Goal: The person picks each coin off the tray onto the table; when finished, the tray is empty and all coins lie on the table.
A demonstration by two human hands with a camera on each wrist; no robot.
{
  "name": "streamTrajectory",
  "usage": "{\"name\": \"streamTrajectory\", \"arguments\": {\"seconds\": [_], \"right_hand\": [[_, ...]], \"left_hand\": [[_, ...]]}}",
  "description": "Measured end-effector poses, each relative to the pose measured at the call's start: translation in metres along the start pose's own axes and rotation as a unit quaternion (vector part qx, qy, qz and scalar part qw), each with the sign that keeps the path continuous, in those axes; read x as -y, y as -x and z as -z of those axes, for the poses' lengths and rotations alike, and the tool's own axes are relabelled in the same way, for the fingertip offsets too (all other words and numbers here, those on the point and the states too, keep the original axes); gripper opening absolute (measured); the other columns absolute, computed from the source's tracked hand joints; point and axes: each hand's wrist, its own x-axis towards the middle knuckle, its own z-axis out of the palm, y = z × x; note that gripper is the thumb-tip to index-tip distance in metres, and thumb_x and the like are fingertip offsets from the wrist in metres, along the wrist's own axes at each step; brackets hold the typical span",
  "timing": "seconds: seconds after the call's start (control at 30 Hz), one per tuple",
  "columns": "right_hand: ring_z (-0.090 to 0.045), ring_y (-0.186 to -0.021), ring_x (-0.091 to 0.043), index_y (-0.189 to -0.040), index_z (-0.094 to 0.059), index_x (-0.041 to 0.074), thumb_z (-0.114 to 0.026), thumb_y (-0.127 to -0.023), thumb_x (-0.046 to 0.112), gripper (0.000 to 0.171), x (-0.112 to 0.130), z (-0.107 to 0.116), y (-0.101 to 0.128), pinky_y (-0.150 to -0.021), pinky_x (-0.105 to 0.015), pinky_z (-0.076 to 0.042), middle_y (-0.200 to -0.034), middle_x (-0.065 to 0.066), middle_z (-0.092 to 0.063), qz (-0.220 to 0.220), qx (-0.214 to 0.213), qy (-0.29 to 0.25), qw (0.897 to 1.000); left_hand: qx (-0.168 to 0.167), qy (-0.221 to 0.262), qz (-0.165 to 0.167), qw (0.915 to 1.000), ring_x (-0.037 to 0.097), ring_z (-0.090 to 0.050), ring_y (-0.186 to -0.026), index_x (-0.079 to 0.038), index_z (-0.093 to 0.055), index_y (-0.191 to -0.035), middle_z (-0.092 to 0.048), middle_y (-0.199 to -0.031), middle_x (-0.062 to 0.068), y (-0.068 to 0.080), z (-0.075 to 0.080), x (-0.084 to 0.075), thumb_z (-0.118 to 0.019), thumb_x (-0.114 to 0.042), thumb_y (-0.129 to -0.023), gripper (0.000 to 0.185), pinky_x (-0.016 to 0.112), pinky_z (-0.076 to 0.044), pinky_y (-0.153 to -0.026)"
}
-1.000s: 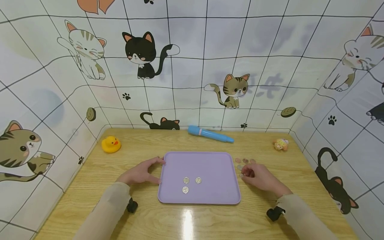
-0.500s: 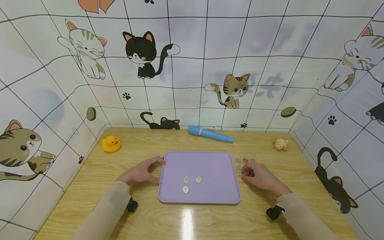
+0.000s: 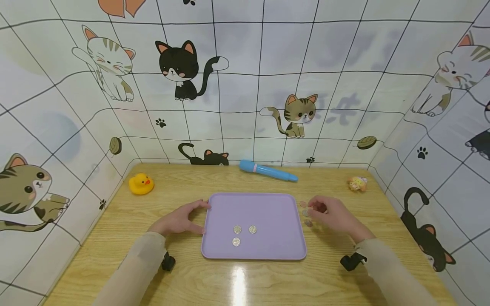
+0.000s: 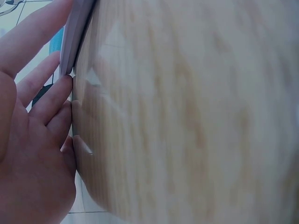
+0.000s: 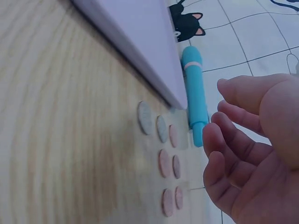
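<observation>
A lilac tray (image 3: pixel 268 210) lies on the wooden table with three silver-coloured coins on it, one of them (image 3: pixel 252 229) near its middle. At the tray's left edge, my left hand (image 3: pixel 179 219) rests with thumb and fingers spread against the rim. My right hand (image 3: pixel 331 214) hovers over loose coins just right of the tray, partly hiding them in the head view. The right wrist view shows several coins on the wood, some silver-coloured (image 5: pixel 144 118) and some copper-coloured (image 5: pixel 164 163). Beside them, the right hand's fingers (image 5: pixel 233 154) are loosely bent, with nothing between thumb and fingertips.
Behind the tray lies a blue pen-shaped thing (image 3: pixel 269 171). A yellow rubber duck (image 3: pixel 141 184) stands at the back left, and a small figurine (image 3: pixel 357 183) at the back right. Cat-printed walls (image 3: pixel 237 123) enclose the table's back and sides.
My right hand has moved up and away from the nearest loose coin, uncovering it, and now covers the copper-coloured coins farther back. The left hand and the tray stay in place.
</observation>
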Motion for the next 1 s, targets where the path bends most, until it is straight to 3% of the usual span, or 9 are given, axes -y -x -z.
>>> {"name": "streamTrajectory", "arguments": {"seconds": [0.17,0.43,0.8,1.0], "right_hand": [[-0.060,-0.078,-0.012,-0.114,-0.071,0.006,-0.072,-0.100,0.016,0.017,0.007,0.001,-0.010,-0.064,-0.026,-0.051,-0.087,0.005,-0.064,0.020,0.005,-0.002,1.000],[-0.060,-0.076,-0.008,-0.113,-0.069,0.005,-0.071,-0.100,0.012,0.015,0.020,-0.016,-0.022,-0.063,-0.025,-0.053,-0.087,0.005,-0.065,0.059,0.046,-0.014,0.997],[-0.062,-0.082,-0.004,-0.110,-0.071,0.010,-0.073,-0.099,0.016,0.012,0.053,-0.048,-0.043,-0.073,-0.027,-0.056,-0.090,0.011,-0.068,0.126,0.109,0.020,0.986],[-0.064,-0.084,-0.006,-0.110,-0.072,0.006,-0.075,-0.096,0.011,0.015,0.069,-0.065,-0.050,-0.076,-0.027,-0.058,-0.094,0.004,-0.071,0.167,0.136,0.021,0.976]], "left_hand": [[-0.001,0.000,-0.002,1.0000,0.042,-0.018,-0.160,-0.028,-0.059,-0.142,-0.030,-0.172,0.012,0.001,0.001,0.000,-0.093,-0.031,-0.080,0.071,0.068,-0.011,-0.127],[-0.003,-0.005,0.001,1.0000,0.040,-0.018,-0.160,-0.032,-0.059,-0.142,-0.029,-0.172,0.010,-0.001,0.001,0.002,-0.093,-0.034,-0.079,0.071,0.066,-0.011,-0.128],[-0.003,-0.002,0.000,1.0000,0.038,-0.018,-0.160,-0.033,-0.059,-0.141,-0.029,-0.172,0.008,-0.001,-0.001,0.001,-0.093,-0.033,-0.080,0.070,0.065,-0.011,-0.128],[-0.002,-0.015,-0.003,0.9999,0.041,-0.018,-0.160,-0.030,-0.058,-0.143,-0.029,-0.172,0.011,0.000,0.000,-0.001,-0.093,-0.033,-0.081,0.071,0.067,-0.012,-0.127]]}}
